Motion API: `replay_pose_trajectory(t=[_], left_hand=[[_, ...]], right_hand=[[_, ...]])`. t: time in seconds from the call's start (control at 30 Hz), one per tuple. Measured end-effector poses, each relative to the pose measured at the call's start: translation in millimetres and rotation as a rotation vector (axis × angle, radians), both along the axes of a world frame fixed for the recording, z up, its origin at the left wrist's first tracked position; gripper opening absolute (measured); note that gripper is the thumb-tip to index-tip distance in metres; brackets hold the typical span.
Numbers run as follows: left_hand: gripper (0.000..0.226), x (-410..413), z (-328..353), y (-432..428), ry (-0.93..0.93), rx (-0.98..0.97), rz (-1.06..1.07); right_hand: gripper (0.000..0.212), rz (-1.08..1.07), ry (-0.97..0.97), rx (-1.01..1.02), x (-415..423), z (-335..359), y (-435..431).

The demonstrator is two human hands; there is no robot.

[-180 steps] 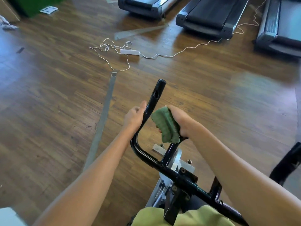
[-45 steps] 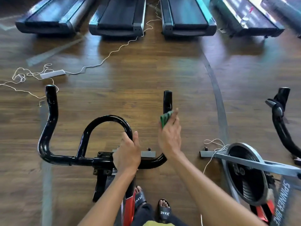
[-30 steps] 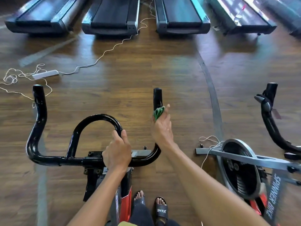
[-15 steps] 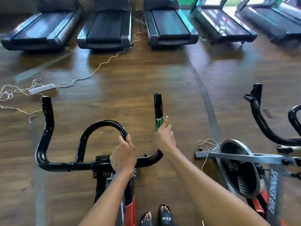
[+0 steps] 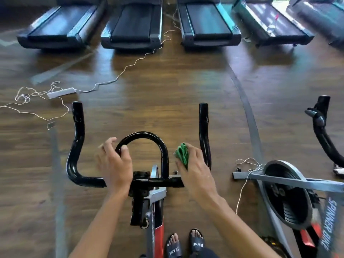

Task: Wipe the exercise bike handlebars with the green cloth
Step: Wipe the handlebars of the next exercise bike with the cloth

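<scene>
Handlebars below, left hand spread loose over them, right hand pinching green cloth

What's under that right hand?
A folded green cloth pokes out from under the right hand, which holds it. The hand hides the rest of the cloth and the right bend of the handlebars, so contact there cannot be seen.

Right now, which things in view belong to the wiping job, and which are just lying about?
In the job: green cloth, held in the right hand; black handlebars; left hand by their centre loop.
Lying about: treadmills, white power strip and its cable on the floor, the neighbouring spinner bike.
</scene>
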State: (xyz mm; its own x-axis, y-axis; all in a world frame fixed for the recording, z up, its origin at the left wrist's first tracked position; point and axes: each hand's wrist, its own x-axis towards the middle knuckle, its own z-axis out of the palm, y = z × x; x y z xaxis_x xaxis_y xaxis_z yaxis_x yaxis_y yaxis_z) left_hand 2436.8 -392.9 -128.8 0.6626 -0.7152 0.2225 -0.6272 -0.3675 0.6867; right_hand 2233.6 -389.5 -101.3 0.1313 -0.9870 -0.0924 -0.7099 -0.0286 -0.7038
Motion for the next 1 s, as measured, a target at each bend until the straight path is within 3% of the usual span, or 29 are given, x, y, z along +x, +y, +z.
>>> replay_pose_trajectory(t=[0.07, 0.13, 0.23, 0.33, 0.4, 0.47, 0.57, 0.73, 0.83, 1.0], left_hand=[[0.036, 53, -18, 10, -0.012, 0.08, 0.192], [0.038, 95, -35, 21, 0.03, 0.164, 0.334], [0.047, 123, -49, 30, 0.05, 0.158, 0.39], [0.049, 126, -52, 26, 0.129, 0.209, 0.386], [0.044, 121, -49, 23, 0.168, 0.16, 0.382], [0.038, 120, -49, 22, 0.178, 0.082, 0.374], [0.04, 126, -54, 26, 0.218, 0.045, 0.38], [0.044, 126, -57, 24, 0.245, 0.075, 0.403], [0.04, 124, -54, 25, 0.249, 0.041, 0.38], [0.041, 124, -54, 28, 0.27, 0.023, 0.371]], right_hand=[[0.054, 0.149, 0.064, -0.074, 28, -24, 13], [0.055, 0.284, 0.267, -0.191, 51, -56, 18], [0.062, 0.382, 0.42, -0.304, 66, -82, -19], [0.07, 0.31, 0.361, -0.225, 82, -74, -83], [0.056, 0.209, 0.262, -0.136, 108, -60, -112], [0.048, 0.228, 0.31, -0.209, 140, -51, -117], [0.045, 0.561, 0.385, -0.331, 185, -50, -89], [0.055, 1.056, 0.416, -0.499, 176, -70, -35], [0.05, 1.007, 0.447, -0.553, 170, -66, -68], [0.048, 0.668, 0.506, -0.383, 158, -47, -106]])
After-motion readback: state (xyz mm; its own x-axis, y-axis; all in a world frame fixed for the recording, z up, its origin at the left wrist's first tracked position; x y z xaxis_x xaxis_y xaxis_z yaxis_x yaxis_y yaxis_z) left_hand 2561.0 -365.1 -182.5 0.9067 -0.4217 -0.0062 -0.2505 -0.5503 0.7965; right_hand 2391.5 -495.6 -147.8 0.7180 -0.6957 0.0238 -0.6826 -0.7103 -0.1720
